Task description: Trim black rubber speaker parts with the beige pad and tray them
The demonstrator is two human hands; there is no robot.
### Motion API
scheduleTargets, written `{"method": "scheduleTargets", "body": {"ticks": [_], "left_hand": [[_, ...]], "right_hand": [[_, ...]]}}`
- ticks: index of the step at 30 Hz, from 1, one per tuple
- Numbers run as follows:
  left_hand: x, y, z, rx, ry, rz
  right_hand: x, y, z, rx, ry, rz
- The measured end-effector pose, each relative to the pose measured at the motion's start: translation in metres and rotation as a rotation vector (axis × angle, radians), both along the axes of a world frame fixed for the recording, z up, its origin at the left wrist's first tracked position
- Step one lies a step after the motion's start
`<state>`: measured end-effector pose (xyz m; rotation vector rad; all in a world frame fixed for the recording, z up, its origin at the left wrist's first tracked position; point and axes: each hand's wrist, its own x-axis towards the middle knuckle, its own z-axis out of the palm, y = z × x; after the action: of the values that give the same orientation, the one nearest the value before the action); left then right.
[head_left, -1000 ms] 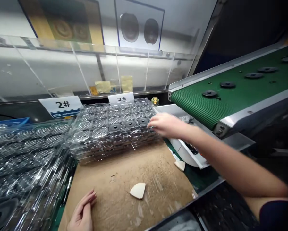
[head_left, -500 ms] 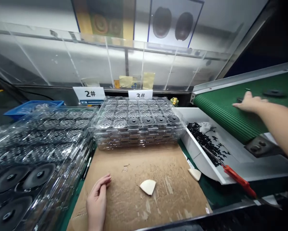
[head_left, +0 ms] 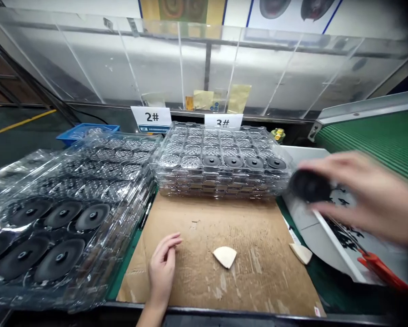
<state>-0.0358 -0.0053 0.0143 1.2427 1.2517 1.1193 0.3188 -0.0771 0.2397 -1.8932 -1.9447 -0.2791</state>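
My right hand [head_left: 364, 195], smeared by motion, grips a round black disc-shaped part [head_left: 310, 185] between thumb and fingers, above the left end of a white tray [head_left: 340, 256]. My left hand [head_left: 163, 263] rests on the cardboard sheet [head_left: 190, 281] with loosely bent fingers and nothing in it. To its right lies a cream wedge-shaped pad [head_left: 225, 257]. A second cream wedge [head_left: 301, 253] sits at the cardboard's right edge. Similar black discs [head_left: 233, 161] fill part of the front row in a clear tray stack [head_left: 221, 181] behind the cardboard.
On the left, another clear tray stack [head_left: 98, 245] holds larger black oval parts [head_left: 60, 258]. Small black pieces and a red-handled tool [head_left: 383, 270] are in the white tray. A green conveyor belt [head_left: 370, 141] runs at the right. A blue bin [head_left: 88, 131] stands at back left.
My right hand has come off the green conveyor toward the cardboard and now carries a black disc. My left hand stays on the cardboard. The view has shifted right and down.
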Motion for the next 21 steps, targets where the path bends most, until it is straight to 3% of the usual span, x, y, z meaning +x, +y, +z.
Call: {"method": "scheduleTargets", "body": {"ticks": [2,3,6,8,11,15,18,21], "left_hand": [[0.006,-0.019,0.011,-0.063,-0.056,-0.06],[0.009,-0.029,0.016,-0.116,-0.101,-0.095],[0.014,-0.059,0.026,-0.382,-0.411,-0.276],[0.013,-0.072,0.029,-0.559,-0.616,-0.416],[0.005,-0.079,0.031,-0.698,-0.671,-0.451],[-0.007,-0.079,0.039,-0.86,-0.709,-0.385],[-0.01,-0.079,0.045,-0.876,-0.843,-0.323],[-0.008,-0.078,0.05,-0.823,-0.955,-0.227]], "right_hand": [[-0.065,-0.02,-0.051,-0.195,0.109,0.26],[-0.092,-0.03,-0.077,-0.306,0.203,0.319],[-0.148,-0.05,-0.146,-0.431,0.572,0.33],[-0.171,-0.056,-0.176,-0.495,0.777,0.316],[-0.192,-0.056,-0.194,-0.571,0.903,0.326],[-0.19,-0.053,-0.186,-0.573,0.733,0.359],[-0.174,-0.052,-0.188,-0.428,0.554,0.152],[-0.16,-0.047,-0.21,-0.299,0.437,-0.051]]}}
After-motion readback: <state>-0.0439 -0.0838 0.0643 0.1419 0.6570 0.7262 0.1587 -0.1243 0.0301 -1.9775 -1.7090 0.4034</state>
